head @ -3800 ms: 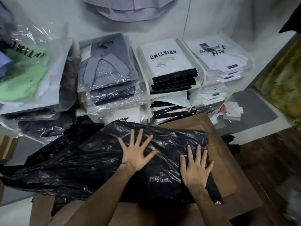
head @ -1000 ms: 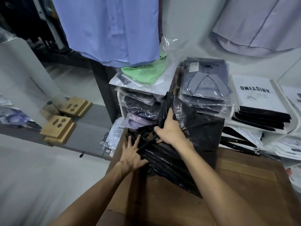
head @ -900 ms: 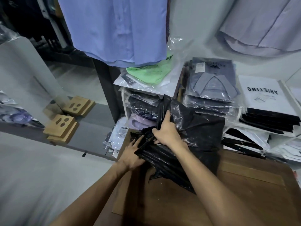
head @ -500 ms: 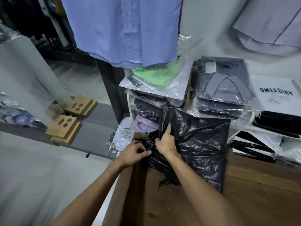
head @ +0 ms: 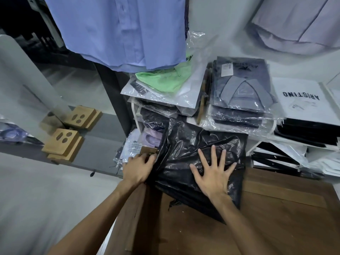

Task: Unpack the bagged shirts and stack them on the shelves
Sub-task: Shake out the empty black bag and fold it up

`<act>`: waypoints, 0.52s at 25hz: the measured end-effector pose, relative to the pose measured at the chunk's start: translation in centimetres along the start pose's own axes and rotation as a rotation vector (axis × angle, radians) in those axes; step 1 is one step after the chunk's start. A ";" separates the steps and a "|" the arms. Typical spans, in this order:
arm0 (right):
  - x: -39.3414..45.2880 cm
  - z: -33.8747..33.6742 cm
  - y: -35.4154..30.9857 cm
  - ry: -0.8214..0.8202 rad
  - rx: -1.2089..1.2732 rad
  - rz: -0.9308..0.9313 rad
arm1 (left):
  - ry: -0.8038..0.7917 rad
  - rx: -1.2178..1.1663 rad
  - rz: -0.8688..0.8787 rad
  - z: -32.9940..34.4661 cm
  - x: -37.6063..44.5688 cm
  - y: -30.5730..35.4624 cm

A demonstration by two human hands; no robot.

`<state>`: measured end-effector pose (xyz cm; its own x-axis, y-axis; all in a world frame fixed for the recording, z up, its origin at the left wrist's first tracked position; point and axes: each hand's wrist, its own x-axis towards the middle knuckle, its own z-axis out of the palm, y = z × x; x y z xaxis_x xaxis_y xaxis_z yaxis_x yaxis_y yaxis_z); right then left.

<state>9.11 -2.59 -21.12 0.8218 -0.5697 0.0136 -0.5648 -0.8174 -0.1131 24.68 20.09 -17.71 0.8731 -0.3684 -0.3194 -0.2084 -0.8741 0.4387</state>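
1. Black bag (head: 200,155) of shirts lies on the far left corner of the desk (head: 276,218), its far edge against the shelves (head: 136,115).
2. Right hand (head: 214,174): fingers spread flat, pressing the bag top, gripping nothing. Left hand (head: 138,168): fingers curled into the bunched plastic at the bag's left edge.
3. Risk: bag overhangs the desk's left edge; a hard left-hand pull could drag it off or tear the thin film, spilling shirts.
4. Risk: a shove could topple the loose clear-bagged stack (head: 158,85) just behind.
5. Orientation: long axis runs near-right to far-left; the gathered mouth appears to point left, toward the left hand.
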 end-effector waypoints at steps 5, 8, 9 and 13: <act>1.3 1.6 -1.1 -0.201 0.004 0.103 | 0.059 0.207 0.063 2.0 2.2 5.6; 0.7 2.1 -0.3 -0.246 0.063 0.144 | 0.026 0.379 0.067 3.2 2.3 6.1; 0.3 2.4 0.0 -0.265 0.077 0.153 | 0.027 0.438 0.084 3.4 1.7 6.4; -2.2 2.9 1.6 -0.276 0.085 0.082 | -0.060 0.509 0.084 4.0 -0.9 6.6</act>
<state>6.66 -2.42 -24.17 0.7699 -0.5792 -0.2680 -0.6312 -0.7530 -0.1859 20.78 13.40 -17.96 0.8207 -0.4482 -0.3544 -0.4776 -0.8786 0.0052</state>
